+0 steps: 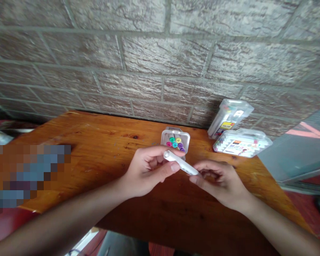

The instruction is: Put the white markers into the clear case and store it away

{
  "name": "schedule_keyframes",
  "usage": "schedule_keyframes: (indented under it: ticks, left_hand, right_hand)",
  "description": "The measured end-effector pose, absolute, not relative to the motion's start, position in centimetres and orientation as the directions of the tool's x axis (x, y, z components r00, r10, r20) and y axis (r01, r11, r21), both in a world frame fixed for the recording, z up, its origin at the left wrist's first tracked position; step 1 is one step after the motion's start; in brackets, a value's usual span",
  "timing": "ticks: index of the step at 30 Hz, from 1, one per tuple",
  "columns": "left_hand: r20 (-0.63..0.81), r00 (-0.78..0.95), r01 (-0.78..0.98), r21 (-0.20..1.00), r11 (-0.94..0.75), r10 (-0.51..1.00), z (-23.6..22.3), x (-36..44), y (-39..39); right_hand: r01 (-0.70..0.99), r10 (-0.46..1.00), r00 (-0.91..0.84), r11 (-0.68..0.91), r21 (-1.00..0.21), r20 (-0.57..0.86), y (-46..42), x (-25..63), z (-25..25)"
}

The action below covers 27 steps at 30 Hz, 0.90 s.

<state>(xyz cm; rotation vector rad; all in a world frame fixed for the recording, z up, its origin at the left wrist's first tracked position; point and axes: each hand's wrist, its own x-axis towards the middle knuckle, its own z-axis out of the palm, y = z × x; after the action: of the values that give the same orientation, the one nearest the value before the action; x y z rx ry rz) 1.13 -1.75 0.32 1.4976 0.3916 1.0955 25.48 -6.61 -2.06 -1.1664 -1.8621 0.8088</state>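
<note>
A white marker [185, 165] is held slantwise between my two hands above the table. My left hand [152, 169] pinches its upper left part between thumb and fingers. The fingertips of my right hand [221, 181] close on its lower right end and hide that tip. Just behind the hands stands a small clear plastic case [187, 137] holding several markers with pink, green, yellow and purple ends. My left fingers cover the front of this case.
The wooden table [101, 142] meets a brick wall [141, 53]. At the back right, a tall clear case [226, 117] stands beside a wider clear case [242, 144], both with pens inside. A grey panel [296, 156] borders the table's right side. A pixelated patch covers the left.
</note>
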Motion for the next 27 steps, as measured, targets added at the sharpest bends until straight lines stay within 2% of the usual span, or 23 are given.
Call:
schedule_keyframes:
  ticks: [7, 12, 18, 27]
  left_hand:
    - [0.330, 0.667, -0.399, 0.915, -0.054, 0.668, 0.6, 1.0, -2.1]
    - [0.255, 0.771, -0.365, 0.928, 0.077, 0.584, 0.3, 0.8, -2.0]
    - [0.268, 0.801, -0.363, 0.928, 0.079, 0.536, 0.5, 0.5, -1.9]
    - [0.236, 0.770, -0.371, 0.921, 0.116, 0.593, 0.3, 0.6, -1.7]
  right_hand:
    - [0.432, 0.915, -0.214, 0.404, -0.806, 0.343, -6.2, 26.2, -2.9]
    - [0.440, 0.882, -0.195, 0.470, -0.765, 0.429, -5.6, 26.3, -2.8]
    - [0.459, 0.834, -0.205, 0.545, -0.702, 0.513, -5.5, 26.1, -2.3]
    - [0.542, 0.798, -0.226, 0.579, -0.609, 0.558, -5.4, 27.1, -2.8]
